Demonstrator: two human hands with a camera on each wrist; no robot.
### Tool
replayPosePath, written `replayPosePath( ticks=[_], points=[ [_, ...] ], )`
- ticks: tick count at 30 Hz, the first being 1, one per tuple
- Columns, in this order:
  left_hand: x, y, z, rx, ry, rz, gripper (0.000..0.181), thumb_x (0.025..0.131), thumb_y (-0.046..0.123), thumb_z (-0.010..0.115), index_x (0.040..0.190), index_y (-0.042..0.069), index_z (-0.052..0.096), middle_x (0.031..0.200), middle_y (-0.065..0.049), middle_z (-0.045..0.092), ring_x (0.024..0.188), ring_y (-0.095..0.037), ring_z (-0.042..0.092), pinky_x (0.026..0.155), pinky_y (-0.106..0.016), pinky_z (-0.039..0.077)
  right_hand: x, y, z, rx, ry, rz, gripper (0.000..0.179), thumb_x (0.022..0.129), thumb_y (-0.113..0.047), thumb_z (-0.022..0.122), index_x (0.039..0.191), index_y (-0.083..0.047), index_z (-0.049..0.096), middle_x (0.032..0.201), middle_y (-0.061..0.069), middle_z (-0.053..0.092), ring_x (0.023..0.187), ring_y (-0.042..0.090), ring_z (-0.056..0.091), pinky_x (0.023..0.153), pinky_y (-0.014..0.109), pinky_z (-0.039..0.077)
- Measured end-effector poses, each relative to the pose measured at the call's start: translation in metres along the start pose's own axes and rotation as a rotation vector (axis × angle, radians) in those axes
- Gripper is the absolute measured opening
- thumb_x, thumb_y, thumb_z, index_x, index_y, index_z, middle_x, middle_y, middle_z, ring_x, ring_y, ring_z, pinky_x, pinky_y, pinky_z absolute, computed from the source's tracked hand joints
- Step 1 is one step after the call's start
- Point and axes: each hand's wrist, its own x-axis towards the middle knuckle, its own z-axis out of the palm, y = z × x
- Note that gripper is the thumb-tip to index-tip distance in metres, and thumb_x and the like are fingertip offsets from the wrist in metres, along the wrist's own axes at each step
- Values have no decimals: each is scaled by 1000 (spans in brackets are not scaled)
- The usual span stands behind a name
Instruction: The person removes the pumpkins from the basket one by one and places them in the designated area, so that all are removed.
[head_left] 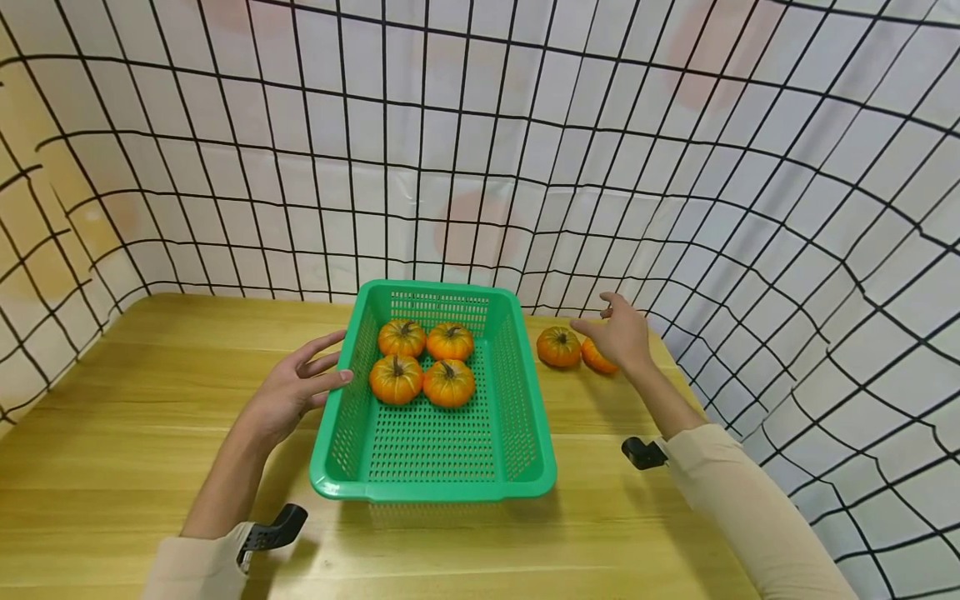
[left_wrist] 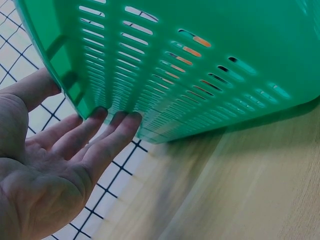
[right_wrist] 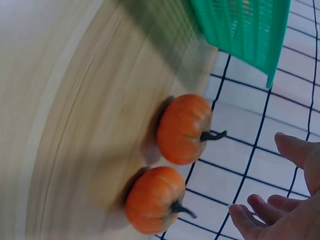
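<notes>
A green plastic basket [head_left: 432, 490] with slotted walls stands on the table with several small orange pumpkins [head_left: 448, 384] inside, grouped toward its far left. My left hand [head_left: 288, 392] holds the basket's left side, thumb over the rim and fingertips against the outer wall [left_wrist: 165, 85]. To the right of the basket, two more pumpkins sit side by side on the table: one nearer the basket [head_left: 558, 347] and one farther right [head_left: 597, 357], partly covered by my right hand [head_left: 621, 333] in the head view. That hand hovers over them, fingers spread, holding nothing.
The wooden table [head_left: 150, 417] reaches back to a black wire grid [head_left: 420, 150] with pale cloth behind it. Another stretch of grid [head_left: 840, 333] closes off the right side. Black wrist mounts [head_left: 277, 528] stick out from both sleeves.
</notes>
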Motion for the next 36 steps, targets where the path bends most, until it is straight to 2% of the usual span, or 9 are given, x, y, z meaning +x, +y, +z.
replayPosePath(
  ticks=[6,20,26,36],
  points=[
    [0,0,0,0,-6,1,77,97,14,69,162,14,26,159,-25,36,116,-15,68,90,-34,60,-3,-14,0,-12,-45,-15,76,96,-36,69,155,-1,36,141,30,55,128,46,53,107,58,44],
    [-1,1,1,13,-2,0,77,98,15,69,161,15,26,159,-24,37,119,-15,65,91,-32,59,-12,-53,-1,19,-153,-122,76,90,-33,76,152,-5,44,136,26,61,128,40,56,102,56,49],
    [-2,2,1,14,-3,-2,77,98,15,69,162,15,26,160,-24,36,119,-15,66,91,-33,59,-18,-71,1,52,-195,-118,73,90,-33,77,152,-9,45,136,22,61,126,39,57,100,54,51],
    [-2,2,2,1,-4,0,77,97,13,69,161,14,26,159,-25,36,118,-16,67,90,-33,59,-26,-102,9,106,-280,-168,73,90,-31,78,152,-11,45,138,21,60,127,37,57,99,52,52]
  ],
)
